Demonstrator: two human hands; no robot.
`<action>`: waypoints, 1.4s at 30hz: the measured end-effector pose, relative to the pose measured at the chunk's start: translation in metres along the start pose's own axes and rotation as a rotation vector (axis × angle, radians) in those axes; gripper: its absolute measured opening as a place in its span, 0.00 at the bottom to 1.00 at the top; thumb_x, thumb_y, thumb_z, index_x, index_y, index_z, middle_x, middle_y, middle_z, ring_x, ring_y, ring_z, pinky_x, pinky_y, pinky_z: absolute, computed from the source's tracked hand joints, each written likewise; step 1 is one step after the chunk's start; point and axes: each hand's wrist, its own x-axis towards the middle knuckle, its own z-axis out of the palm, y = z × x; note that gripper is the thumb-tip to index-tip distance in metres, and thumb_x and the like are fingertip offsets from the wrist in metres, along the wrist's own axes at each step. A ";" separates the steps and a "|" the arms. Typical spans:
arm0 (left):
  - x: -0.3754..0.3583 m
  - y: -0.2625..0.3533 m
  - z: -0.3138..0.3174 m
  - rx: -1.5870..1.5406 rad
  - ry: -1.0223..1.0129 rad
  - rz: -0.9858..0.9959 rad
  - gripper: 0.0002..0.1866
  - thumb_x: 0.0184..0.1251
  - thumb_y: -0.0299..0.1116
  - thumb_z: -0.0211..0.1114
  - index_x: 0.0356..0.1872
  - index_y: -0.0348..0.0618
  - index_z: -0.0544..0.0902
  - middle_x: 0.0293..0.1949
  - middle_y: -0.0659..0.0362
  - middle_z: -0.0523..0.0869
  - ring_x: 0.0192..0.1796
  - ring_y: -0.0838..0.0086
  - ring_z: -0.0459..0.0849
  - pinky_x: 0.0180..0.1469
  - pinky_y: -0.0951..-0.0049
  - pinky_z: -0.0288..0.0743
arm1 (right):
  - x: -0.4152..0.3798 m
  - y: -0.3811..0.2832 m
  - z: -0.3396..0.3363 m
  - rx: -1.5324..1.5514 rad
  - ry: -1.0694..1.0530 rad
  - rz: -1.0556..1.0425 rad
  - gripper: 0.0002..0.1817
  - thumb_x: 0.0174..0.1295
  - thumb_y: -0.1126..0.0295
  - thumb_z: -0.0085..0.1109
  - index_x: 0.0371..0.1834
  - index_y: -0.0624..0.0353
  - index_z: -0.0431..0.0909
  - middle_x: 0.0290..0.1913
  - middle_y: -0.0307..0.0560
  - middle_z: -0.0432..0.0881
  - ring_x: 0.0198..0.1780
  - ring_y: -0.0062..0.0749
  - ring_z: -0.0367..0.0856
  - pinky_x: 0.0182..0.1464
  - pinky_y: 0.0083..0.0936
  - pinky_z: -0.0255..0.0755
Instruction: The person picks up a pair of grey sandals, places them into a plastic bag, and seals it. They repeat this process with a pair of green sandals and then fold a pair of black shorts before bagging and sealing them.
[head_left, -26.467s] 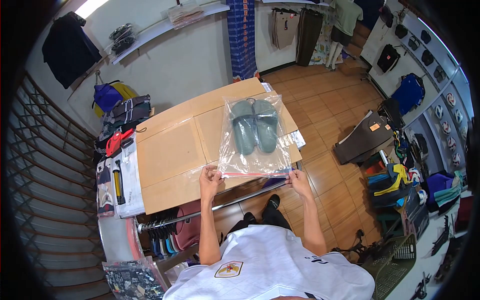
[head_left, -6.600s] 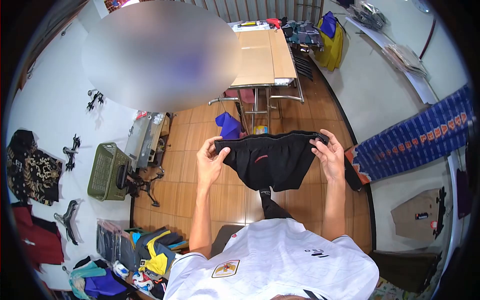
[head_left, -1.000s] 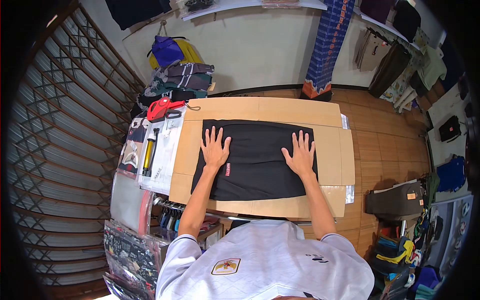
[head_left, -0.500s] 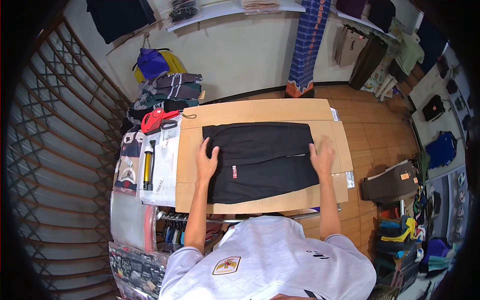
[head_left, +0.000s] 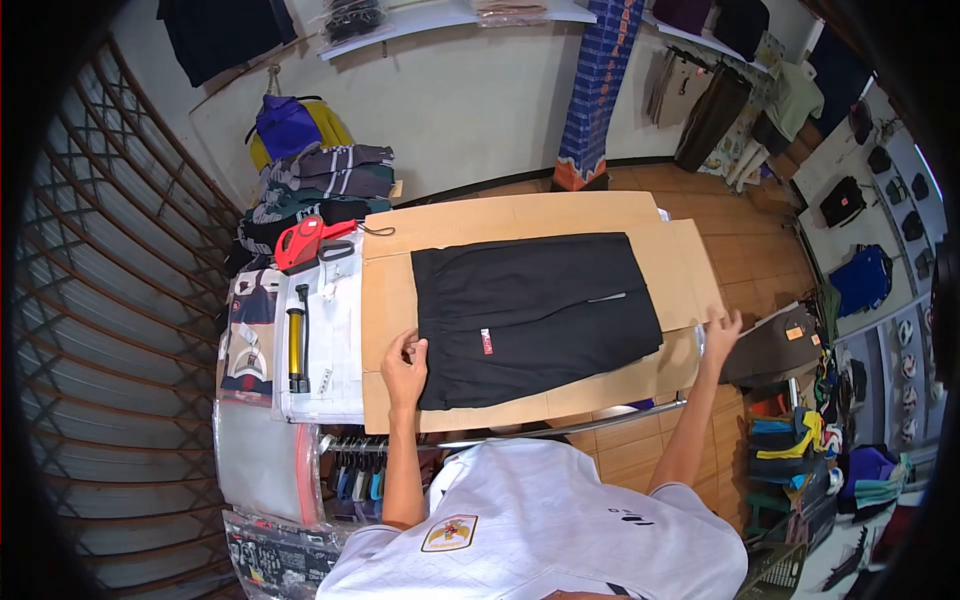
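Note:
Black shorts [head_left: 540,310] with a small red-and-white label lie flat, waistband at the left, on the brown cardboard sheet [head_left: 680,275]. My left hand [head_left: 404,368] is at the lower part of the waistband, its fingers curled and its thumb against the fabric edge. Away from the shorts, my right hand [head_left: 720,332] is at the right corner of the cardboard. Its thumb and fingers seem to hold that corner, though the contact is small in view.
Left of the cardboard are a red tagging tool [head_left: 305,245] and a yellow-and-black hand pump [head_left: 297,345]. Folded clothes [head_left: 330,180] are piled behind them. A metal rail [head_left: 500,438] runs along the front edge. Brown trousers [head_left: 775,350] stand to the right.
My right hand has moved right, off the shorts to the cardboard's corner, and that corner has shifted right. My left hand has slid down the waistband and curled. The shorts' hem lies farther right.

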 end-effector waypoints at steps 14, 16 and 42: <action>-0.004 -0.007 -0.010 -0.037 -0.048 0.012 0.17 0.65 0.27 0.75 0.54 0.37 0.89 0.42 0.53 0.94 0.34 0.73 0.84 0.37 0.72 0.76 | -0.205 -0.106 0.107 0.868 -0.501 0.633 0.53 0.74 0.26 0.41 0.83 0.64 0.57 0.83 0.55 0.63 0.80 0.51 0.65 0.82 0.50 0.57; -0.005 0.002 -0.016 -0.048 -0.078 -0.005 0.17 0.67 0.26 0.74 0.56 0.34 0.88 0.42 0.54 0.93 0.36 0.76 0.85 0.40 0.75 0.78 | -0.234 -0.118 0.122 0.780 -0.690 0.540 0.52 0.75 0.26 0.36 0.83 0.65 0.59 0.79 0.58 0.67 0.79 0.50 0.68 0.81 0.47 0.59; 0.001 -0.013 -0.035 -0.388 -0.130 -0.281 0.23 0.66 0.21 0.74 0.61 0.25 0.81 0.46 0.50 0.92 0.45 0.73 0.91 0.50 0.75 0.85 | -0.276 -0.081 0.143 -0.182 -0.573 -0.417 0.14 0.60 0.66 0.74 0.41 0.65 0.83 0.38 0.53 0.87 0.38 0.38 0.85 0.42 0.32 0.79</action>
